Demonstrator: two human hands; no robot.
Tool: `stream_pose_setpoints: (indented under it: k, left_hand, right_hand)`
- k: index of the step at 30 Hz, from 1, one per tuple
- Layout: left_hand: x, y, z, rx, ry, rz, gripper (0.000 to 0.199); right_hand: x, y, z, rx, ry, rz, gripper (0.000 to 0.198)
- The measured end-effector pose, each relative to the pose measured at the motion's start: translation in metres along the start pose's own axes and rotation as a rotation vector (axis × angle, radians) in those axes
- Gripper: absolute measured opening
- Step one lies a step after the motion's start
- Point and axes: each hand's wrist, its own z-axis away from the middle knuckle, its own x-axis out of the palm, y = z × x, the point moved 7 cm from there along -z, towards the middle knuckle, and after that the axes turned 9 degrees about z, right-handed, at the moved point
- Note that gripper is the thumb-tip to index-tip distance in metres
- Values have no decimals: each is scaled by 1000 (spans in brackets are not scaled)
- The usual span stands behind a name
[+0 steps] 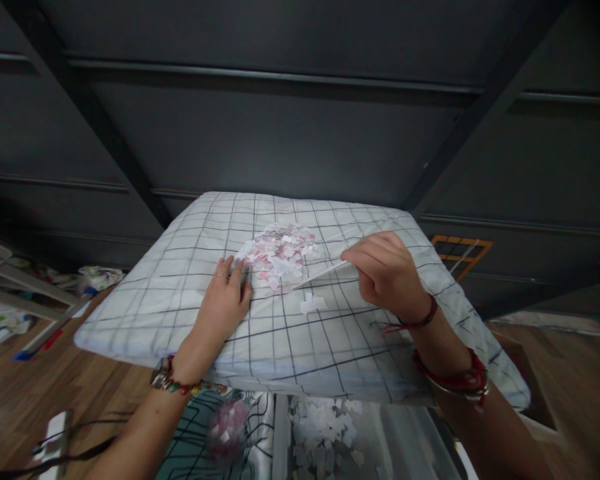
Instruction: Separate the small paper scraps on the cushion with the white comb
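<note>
A heap of small white and pink paper pieces (282, 250) lies on the checked cloth (275, 333), apparently inside or on thin clear plastic (320, 273). My left hand (226, 297) rests flat at the heap's left edge, fingers stretched out and fingertips touching it. On the other side, my right hand (387, 273) is raised a little above the cloth, thumb and fingers pinched on the edge of the plastic, which slants up from the heap. Several loose white paper pieces (311, 303) lie just in front of the heap.
Below the table's front edge stand a clear bin (325, 433) of white paper pieces and a bag of pink pieces (229, 427). A dark panelled wall (280, 133) rises behind the table. A white power strip (55, 440) lies on the wooden floor at left.
</note>
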Motion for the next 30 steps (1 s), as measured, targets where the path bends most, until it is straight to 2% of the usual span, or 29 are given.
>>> stream_pose_setpoints:
  k: [5,11,16,20,24,30]
  left_hand:
    - [1,0,0,18,-11,-6,46]
    - [2,-2,0,17,-6,-7,46]
    - [1,-1,0,2,-11,-14,46]
    - [0,1,0,6,-13,-17,45]
    - [0,0,0,-3,-25,-26,46]
    - [1,0,-1,-11,-18,-27,45]
  right_hand:
    - [0,2,1,38,22,54,26]
    - [2,-8,-3,-8,12,-13,28]
    - [-9,10,3,43,37,-63,24]
    - [-11,19,9,-10,-10,-90,25]
    - [-5,11,7,-42,-40,-113,28]
    - [-8,1,4,-42,63,-115,32]
